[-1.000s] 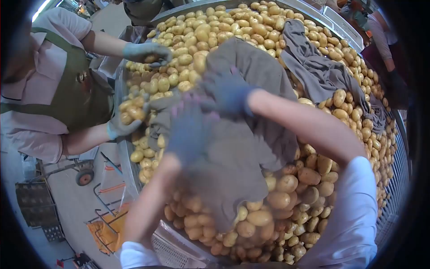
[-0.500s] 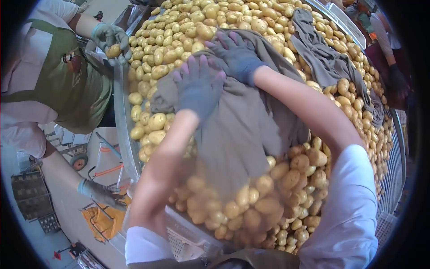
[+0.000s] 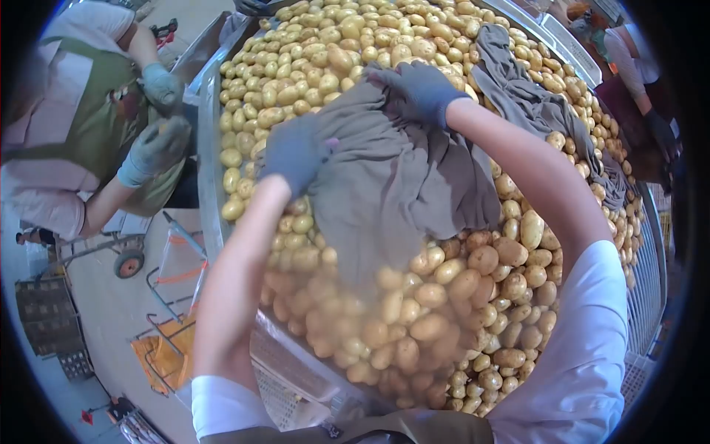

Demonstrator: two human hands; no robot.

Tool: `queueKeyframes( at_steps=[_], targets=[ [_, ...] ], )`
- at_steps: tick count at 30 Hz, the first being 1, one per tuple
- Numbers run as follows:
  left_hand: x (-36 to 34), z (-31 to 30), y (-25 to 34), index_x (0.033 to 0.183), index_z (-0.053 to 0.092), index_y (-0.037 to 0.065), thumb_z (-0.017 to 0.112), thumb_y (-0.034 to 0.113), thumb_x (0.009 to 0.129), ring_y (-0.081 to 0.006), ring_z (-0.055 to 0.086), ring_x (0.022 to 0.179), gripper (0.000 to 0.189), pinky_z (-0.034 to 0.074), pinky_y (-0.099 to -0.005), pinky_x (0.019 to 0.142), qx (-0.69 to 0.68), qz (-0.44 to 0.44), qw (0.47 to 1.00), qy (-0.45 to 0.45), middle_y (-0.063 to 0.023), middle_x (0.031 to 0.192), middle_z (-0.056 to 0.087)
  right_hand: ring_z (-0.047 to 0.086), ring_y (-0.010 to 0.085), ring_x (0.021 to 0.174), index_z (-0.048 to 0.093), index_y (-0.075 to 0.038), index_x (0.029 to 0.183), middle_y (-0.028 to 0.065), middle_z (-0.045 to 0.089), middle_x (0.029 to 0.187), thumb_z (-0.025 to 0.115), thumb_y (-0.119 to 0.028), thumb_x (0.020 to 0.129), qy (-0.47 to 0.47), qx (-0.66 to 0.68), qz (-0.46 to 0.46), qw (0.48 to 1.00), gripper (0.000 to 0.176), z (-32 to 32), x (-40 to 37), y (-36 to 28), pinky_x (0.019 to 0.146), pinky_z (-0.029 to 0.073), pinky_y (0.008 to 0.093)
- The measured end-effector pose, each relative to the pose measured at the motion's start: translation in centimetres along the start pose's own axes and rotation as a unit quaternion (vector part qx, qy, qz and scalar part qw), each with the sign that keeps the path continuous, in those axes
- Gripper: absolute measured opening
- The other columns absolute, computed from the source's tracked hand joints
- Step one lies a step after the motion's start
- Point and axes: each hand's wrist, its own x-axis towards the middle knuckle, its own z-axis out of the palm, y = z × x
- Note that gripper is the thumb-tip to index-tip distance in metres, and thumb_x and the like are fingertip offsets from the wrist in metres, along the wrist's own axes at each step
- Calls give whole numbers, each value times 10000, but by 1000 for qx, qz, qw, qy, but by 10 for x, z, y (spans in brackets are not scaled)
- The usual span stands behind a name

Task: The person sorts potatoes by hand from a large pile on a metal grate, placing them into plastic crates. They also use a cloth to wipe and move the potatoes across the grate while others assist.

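Observation:
A grey-brown cloth [image 3: 403, 177] lies bunched over a big heap of potatoes [image 3: 296, 81]. My right hand [image 3: 423, 92], in a dark blue-grey glove, is closed on the cloth's far edge, with folds gathered beneath it. My left hand [image 3: 294, 154], gloved alike and blurred by motion, has its fingers curled in at the cloth's left edge. The near end of the cloth trails over potatoes close to my body, where the picture is hazy.
Another dark cloth [image 3: 521, 89] lies across potatoes at the right. At the left stands a person in a green apron [image 3: 103, 111], gloved hands together. Another person's dark glove [image 3: 660, 135] shows far right. A metal edge [image 3: 211, 163] borders the heap; a cart wheel [image 3: 129, 263] stands beyond.
My hands have gone from lying flat with fingers spread to curling round the cloth. They have moved apart and the cloth is more wrinkled. The left person's hands have come together.

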Motion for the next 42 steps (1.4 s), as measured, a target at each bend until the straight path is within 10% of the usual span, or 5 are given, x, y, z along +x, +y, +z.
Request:
queueKeyframes(
  at_steps=[4,10,22,37,42],
  targets=[
    [-34,-79,13,975,645,22,736,295,785,-300,649,845,344,490,-352,762,-140,-16,990,25,-131,876,668,653,346,950,640,-100,1158,159,666,1018,631,-113,789,74,95,20,993,369,-58,-29,-38,841,519,394],
    [-208,-161,64,1069,623,44,729,294,713,-450,485,1197,448,395,-583,984,-25,145,981,130,-209,1217,536,556,367,1070,561,-104,1234,159,566,1154,645,-214,799,-19,-45,-160,986,457,-167,-188,-181,951,482,511],
    [-184,2,85,1542,305,147,589,280,825,-397,76,1507,783,16,-556,1189,-174,-32,984,31,-221,1581,239,210,442,1447,366,-183,1511,155,244,1591,544,-472,895,-81,-18,-141,986,703,-27,-175,-163,1125,57,694],
    [-176,-26,109,1534,263,65,452,224,895,-445,126,1478,685,86,-532,1203,-2,21,990,-137,-252,1583,204,235,377,1467,382,-184,1499,166,302,1568,458,-447,911,-158,95,-98,978,649,-37,-216,-149,1172,66,627],
    [-113,2,69,1484,376,47,433,259,965,-383,379,1397,564,271,-511,1155,113,14,992,48,-197,1517,392,286,346,1440,451,-177,1437,116,386,1519,564,-389,868,-103,-100,-11,990,618,-44,-130,-114,1170,163,557]
  ],
)
